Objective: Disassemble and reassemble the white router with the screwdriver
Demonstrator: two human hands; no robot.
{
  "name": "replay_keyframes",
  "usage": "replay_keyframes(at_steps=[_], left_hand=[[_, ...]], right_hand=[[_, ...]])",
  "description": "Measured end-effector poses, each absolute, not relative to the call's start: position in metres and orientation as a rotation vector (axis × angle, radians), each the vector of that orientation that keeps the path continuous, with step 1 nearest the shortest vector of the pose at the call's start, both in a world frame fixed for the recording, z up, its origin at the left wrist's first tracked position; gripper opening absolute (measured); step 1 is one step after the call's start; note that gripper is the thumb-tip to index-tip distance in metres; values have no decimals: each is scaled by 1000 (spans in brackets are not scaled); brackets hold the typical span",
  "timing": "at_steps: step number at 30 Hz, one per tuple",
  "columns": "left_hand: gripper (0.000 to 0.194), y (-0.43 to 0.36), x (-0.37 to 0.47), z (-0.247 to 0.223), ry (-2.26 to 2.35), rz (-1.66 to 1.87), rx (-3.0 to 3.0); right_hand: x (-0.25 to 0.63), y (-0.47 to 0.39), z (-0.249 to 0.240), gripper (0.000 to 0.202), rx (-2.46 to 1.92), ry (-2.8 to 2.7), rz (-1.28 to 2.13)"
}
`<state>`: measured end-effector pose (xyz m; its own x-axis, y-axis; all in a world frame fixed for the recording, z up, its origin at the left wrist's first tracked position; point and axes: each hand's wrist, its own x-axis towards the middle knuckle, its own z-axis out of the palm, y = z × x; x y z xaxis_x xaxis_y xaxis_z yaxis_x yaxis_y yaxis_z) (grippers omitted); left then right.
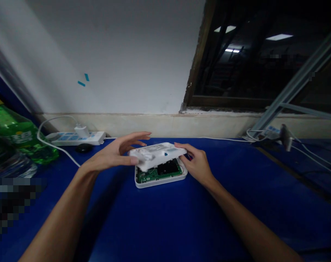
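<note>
A white plastic cover [160,154], with a label on top, is tilted above a shallow white casing [162,181] on the blue table. Inside the casing shows a green circuit board [151,176] with a black part on it. My right hand [196,162] pinches the cover's right end between thumb and fingers. At the left end is my left hand [118,151], its fingers spread apart over the far side and its thumb against the cover's near left corner. The casing's far side is hidden beneath the cover.
A white power strip [97,138] with a plugged-in charger [82,131] lies along the wall, a dark rounded object [83,148] before it. Green bottles [20,131] stand at the left. White cables [252,135] and a metal frame [280,96] are at the right.
</note>
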<state>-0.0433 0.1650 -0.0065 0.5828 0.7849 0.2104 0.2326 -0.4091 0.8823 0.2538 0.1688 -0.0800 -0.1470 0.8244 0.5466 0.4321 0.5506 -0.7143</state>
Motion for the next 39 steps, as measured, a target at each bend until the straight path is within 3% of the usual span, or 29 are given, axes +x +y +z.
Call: replay_keyframes(at_steps=[2,3,6,8,12,16,20,24,27,31,39], left_hand=[[78,164,-38,-6,775,899,2005],[71,164,-34,-6,813,973,2053],[22,164,-19,-10,1051,1242,2221],[16,164,-14,-12,1164,1393,2258],[20,162,-13,-14,1328,1651,2221],[16,163,-14,-13,1500,1738,2117],[27,177,-20,-25,1519,1632,1862],[68,190,-32,-39,1299,1372,1451],[80,191,-41,-41,1142,1183,1240],[74,188,-42,-37,1192,1063,1129],[37,189,-30,-45,1295,993,1372]], right_hand=[[252,174,-82,24,-1059,-1633,650],[251,176,-82,24,-1056,-1584,735],[244,177,-82,32,-1020,-1515,950],[241,175,-82,46,-1010,-1487,991],[238,170,-80,61,-1080,-1577,705],[233,168,-69,31,-1112,-1827,351],[217,177,-63,23,-1084,-1974,280],[203,190,-72,13,-1105,-1952,274],[202,195,-79,6,-1108,-1931,243],[206,196,-81,4,-1096,-1955,253],[213,193,-81,12,-1007,-2037,152]])
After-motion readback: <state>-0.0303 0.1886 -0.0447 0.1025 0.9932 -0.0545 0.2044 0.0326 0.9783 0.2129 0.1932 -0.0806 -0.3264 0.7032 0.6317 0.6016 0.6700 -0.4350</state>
